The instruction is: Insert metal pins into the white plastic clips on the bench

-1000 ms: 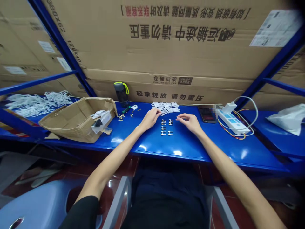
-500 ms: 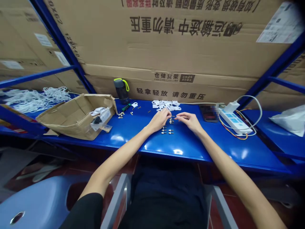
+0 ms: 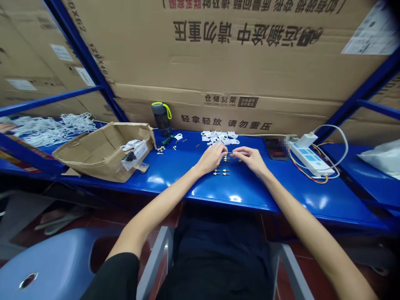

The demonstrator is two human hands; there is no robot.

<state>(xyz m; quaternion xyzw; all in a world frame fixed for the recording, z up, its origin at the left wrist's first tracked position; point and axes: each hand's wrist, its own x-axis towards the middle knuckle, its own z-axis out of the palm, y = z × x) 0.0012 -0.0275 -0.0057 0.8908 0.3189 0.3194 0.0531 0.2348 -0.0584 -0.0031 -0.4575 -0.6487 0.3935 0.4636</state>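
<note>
My left hand [image 3: 213, 158] and my right hand [image 3: 251, 160] meet above the blue tabletop, each with its fingers pinched. Between their fingertips runs a thin, pin-like metal part [image 3: 230, 153], too small to make out in detail. Just below the fingers, several small pins with light-coloured collars [image 3: 226, 171] lie in short rows, some partly hidden by my left hand. Behind my hands is a pile of white plastic pieces [image 3: 218, 137].
An open cardboard box [image 3: 93, 160] with bagged items stands left, near a dark bottle [image 3: 161, 118], a green-handled tool [image 3: 168, 140] and loose brass bits [image 3: 160, 150]. A phone [image 3: 276, 148] and power strip [image 3: 312, 160] lie right. Another person's hand [image 3: 6, 126] touches white cords [image 3: 53, 129].
The view has shifted slightly. Both my hands keep their pinch on the pin-like part, almost unmoved. Another person's hand has come into view at the far left edge.
</note>
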